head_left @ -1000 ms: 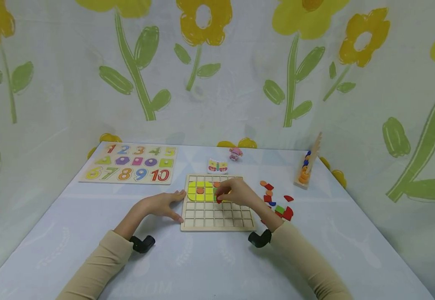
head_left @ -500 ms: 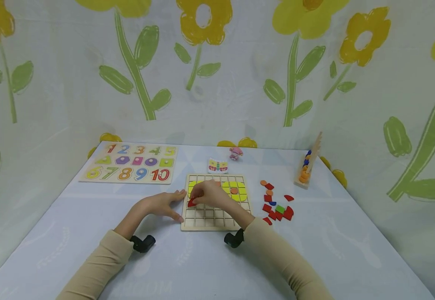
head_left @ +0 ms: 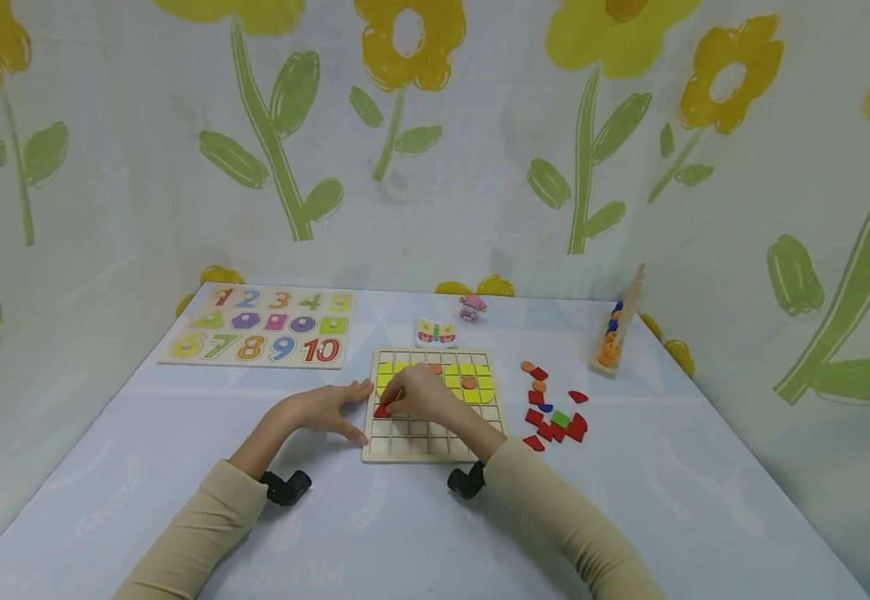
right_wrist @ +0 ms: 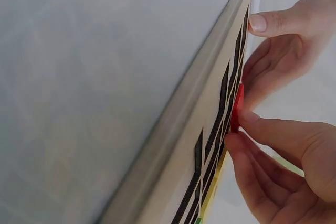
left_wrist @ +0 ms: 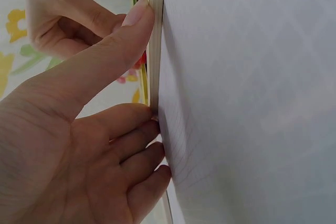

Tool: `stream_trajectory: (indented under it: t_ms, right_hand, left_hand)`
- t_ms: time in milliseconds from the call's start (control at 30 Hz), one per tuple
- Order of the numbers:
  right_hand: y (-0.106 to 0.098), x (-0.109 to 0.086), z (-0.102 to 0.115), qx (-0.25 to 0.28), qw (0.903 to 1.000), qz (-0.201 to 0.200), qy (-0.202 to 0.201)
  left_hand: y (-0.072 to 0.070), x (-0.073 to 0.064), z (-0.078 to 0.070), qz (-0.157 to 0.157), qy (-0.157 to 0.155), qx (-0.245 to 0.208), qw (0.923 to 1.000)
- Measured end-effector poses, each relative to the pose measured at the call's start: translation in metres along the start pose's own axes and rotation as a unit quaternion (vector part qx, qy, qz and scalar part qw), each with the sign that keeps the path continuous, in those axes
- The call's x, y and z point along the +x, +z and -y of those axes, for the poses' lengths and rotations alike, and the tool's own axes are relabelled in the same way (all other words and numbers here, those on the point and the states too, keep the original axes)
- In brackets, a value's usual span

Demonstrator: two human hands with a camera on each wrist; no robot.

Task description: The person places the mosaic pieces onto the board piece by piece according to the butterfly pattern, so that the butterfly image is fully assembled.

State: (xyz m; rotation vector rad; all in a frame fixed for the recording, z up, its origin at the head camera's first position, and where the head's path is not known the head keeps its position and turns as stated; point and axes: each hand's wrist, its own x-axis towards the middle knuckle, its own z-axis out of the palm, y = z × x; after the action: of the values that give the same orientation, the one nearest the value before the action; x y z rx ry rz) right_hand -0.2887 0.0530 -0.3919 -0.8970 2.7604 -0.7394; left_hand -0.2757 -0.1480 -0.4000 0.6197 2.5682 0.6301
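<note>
A square wooden grid board (head_left: 420,457) lies on the table, with yellow pieces (head_left: 482,396) and orange discs (head_left: 468,382) set in its upper rows. At the board's left edge, my left hand (head_left: 327,409) rests thumb and fingertips along the side. In the left wrist view the thumb (left_wrist: 118,43) is stretched out against the rim. My right hand (head_left: 423,394) reaches across the board and pinches a red piece with a curved side (head_left: 382,411) at the left column, just below the yellow ones. The right wrist view has that red piece at the grid surface, between thumb and fingers.
Loose red, orange, blue and green pieces (head_left: 545,431) are scattered right of the board. Behind it are a butterfly pattern card (head_left: 436,332) and a small pink figurine (head_left: 472,307). A number puzzle board (head_left: 255,326) lies back left; a wooden bead rack (head_left: 617,325) stands back right.
My right hand has carried the red piece from the board's middle to its left column and lowered it onto the grid. My left hand has stayed at the left edge.
</note>
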Motion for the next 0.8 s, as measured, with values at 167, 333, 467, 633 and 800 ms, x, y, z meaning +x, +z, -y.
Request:
stream_trajectory:
  t_ms: [167, 333, 467, 633, 800]
  right_hand:
    - [0.001, -0.002, 0.001, -0.014, 0.9999, -0.002, -0.003]
    - [-0.002, -0.007, -0.001, -0.01, 0.9999, -0.007, -0.008]
    - [-0.011, -0.016, -0.003, -0.016, 0.9995, -0.023, -0.017]
    - [-0.026, -0.036, -0.014, -0.02, 0.9983, -0.045, -0.03]
    - [-0.043, -0.06, -0.033, -0.028, 0.997, -0.072, -0.004]
  left_hand:
    - [0.0, 0.0, 0.0, 0.0, 0.0, 0.0, 1.0]
    - [0.0, -0.001, -0.001, -0.001, 0.007, 0.006, 1.0]
    - [0.001, 0.0, -0.002, -0.001, 0.008, 0.008, 0.9999]
    - [0.002, 0.001, -0.002, -0.001, 0.002, 0.011, 0.9999]
    - [0.002, 0.001, -0.002, -0.005, -0.005, 0.014, 0.9999]
